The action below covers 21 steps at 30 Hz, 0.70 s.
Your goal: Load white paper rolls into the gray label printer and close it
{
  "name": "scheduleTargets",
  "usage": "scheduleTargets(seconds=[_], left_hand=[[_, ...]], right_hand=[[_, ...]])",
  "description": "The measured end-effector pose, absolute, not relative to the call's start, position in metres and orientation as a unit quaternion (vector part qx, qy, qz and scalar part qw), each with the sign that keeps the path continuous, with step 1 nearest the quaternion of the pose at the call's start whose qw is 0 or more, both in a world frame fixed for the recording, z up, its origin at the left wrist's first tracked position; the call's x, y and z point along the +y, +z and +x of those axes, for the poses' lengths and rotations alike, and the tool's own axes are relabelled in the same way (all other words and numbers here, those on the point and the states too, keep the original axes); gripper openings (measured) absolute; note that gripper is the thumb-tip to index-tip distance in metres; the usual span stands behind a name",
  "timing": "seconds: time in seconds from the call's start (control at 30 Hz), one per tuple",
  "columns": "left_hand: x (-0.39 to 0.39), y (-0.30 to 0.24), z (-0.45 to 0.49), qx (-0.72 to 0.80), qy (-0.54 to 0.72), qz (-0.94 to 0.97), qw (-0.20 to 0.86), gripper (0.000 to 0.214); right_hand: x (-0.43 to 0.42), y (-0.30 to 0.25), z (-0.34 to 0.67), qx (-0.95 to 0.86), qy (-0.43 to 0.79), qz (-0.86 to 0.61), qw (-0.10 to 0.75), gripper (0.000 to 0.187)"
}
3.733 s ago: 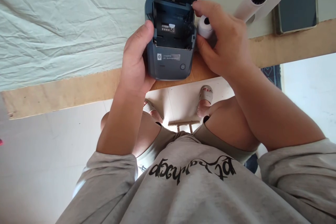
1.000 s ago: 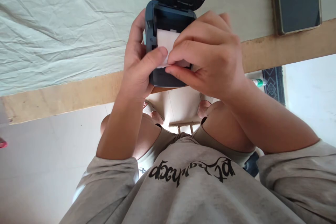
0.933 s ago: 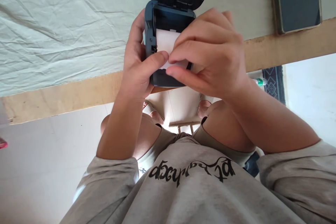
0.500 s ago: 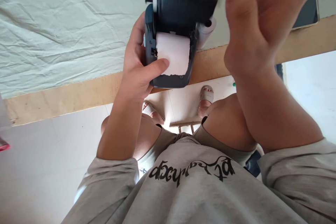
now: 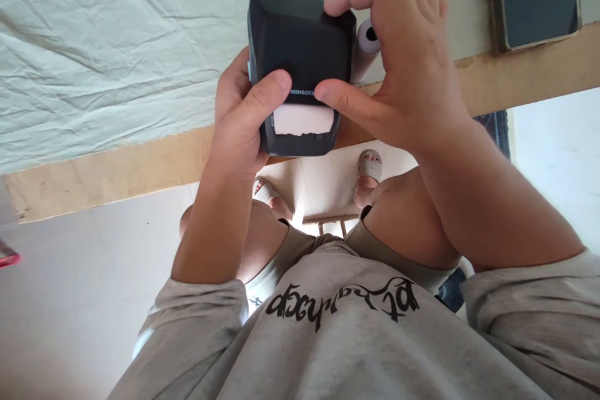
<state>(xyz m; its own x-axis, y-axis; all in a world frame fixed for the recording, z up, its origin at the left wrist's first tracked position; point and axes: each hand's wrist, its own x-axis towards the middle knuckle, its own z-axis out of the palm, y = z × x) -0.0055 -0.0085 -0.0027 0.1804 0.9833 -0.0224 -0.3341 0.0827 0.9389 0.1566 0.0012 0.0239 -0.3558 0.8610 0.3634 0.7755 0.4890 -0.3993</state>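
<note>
A black label printer [image 5: 300, 44] is held above the table's front edge, its lid down. A torn-edged strip of white paper [image 5: 304, 119] sticks out below the lid. My left hand [image 5: 244, 106] is closed around the printer's left side, thumb on the lid and the other fingers mostly hidden. On the right, my right hand [image 5: 403, 56] grips the lid, with the index finger at its upper corner and the thumb near its lower edge. A white paper roll [image 5: 368, 44] with a dark core stands close behind the printer, partly covered by my right hand.
A dark phone-like device [image 5: 539, 0] lies on the table at the upper right. Wrinkled pale cloth [image 5: 117, 56] covers the table behind a bare wooden edge [image 5: 117, 169]. My legs and sandalled feet are below.
The printer's lid has swung down from raised to closed, covering the paper roll inside. My right hand has come down and left with it. My left thumb has moved from the paper onto the lid.
</note>
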Motion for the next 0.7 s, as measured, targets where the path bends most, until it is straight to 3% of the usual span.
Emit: scheduleTargets(seconds=[0.7], left_hand=[[-0.0096, -0.0006, -0.0009, 0.33, 0.556, 0.405, 0.647, 0.014]], right_hand=[[-0.005, 0.024, 0.1557, -0.82, 0.044, -0.506, 0.264, 0.052]])
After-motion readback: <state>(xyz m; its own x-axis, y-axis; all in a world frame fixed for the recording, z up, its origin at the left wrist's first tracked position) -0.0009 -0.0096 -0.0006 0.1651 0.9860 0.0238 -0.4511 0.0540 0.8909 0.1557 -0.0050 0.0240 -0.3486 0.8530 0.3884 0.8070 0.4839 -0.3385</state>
